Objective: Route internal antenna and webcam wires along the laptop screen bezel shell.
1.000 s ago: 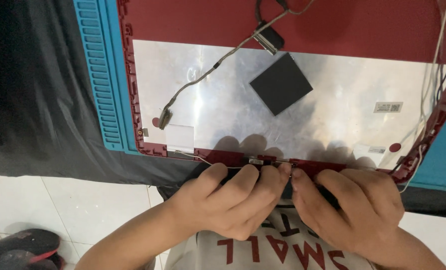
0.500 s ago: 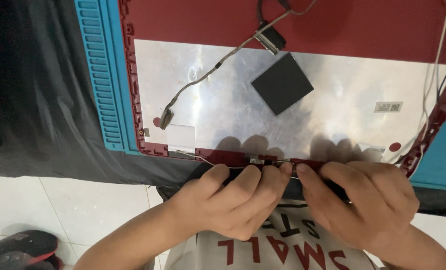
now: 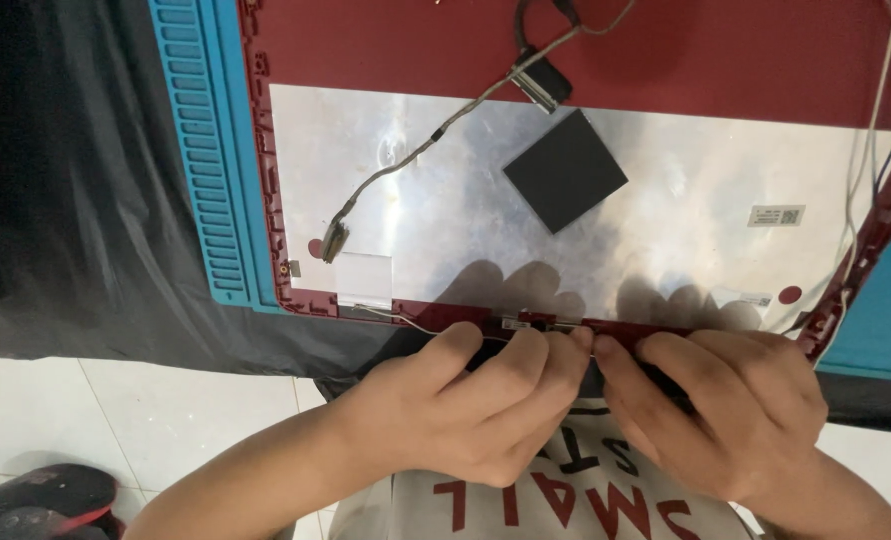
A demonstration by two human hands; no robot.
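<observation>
Lying on blue mat (image 3: 198, 170), red cover (image 3: 386, 50)

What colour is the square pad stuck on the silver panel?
Black; the square pad shows clearly in the head view.

Under your fingers the red laptop lid shell (image 3: 666, 50) looks like hard plastic with a matt, slightly grained finish. Its inner face carries a silver foil sheet (image 3: 446, 220), shiny and faintly wrinkled, with a matt black square pad (image 3: 565, 170) stuck on. The blue work mat (image 3: 198, 150) looks rubbery and ribbed; the dark cloth (image 3: 66, 180) beneath is soft and creased.
</observation>
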